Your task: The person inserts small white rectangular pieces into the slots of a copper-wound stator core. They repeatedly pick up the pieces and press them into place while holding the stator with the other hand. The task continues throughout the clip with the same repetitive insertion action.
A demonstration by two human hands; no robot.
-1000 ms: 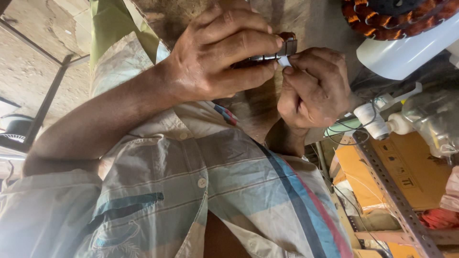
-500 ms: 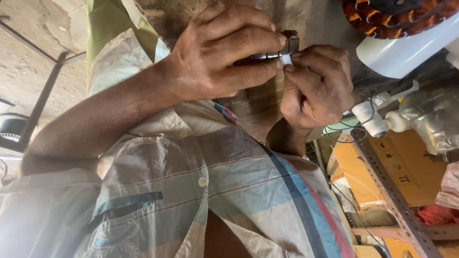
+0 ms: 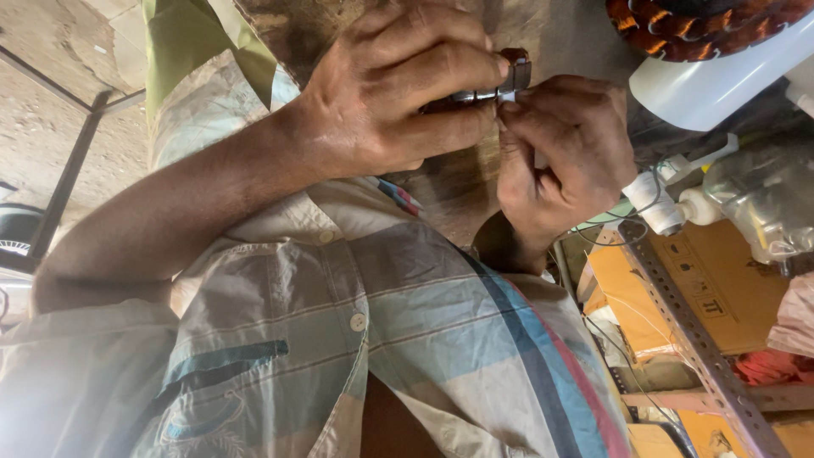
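My left hand reaches in from the left and is closed around a small metal tool with a dark reddish tip. My right hand sits just right of it, fingers curled, pinching something small and pale at the tool's tip. What it pinches is too hidden to name. Both hands meet in front of a worn brown surface. My plaid shirt fills the lower half of the view.
A coil of orange-brown winding on a white housing sits at the top right. Below it are a spool of white thread, a clear plastic bottle, cardboard boxes and a perforated metal rack bar.
Both hands stay together on the tool and have crept slightly upward in the view. The grip looks the same.
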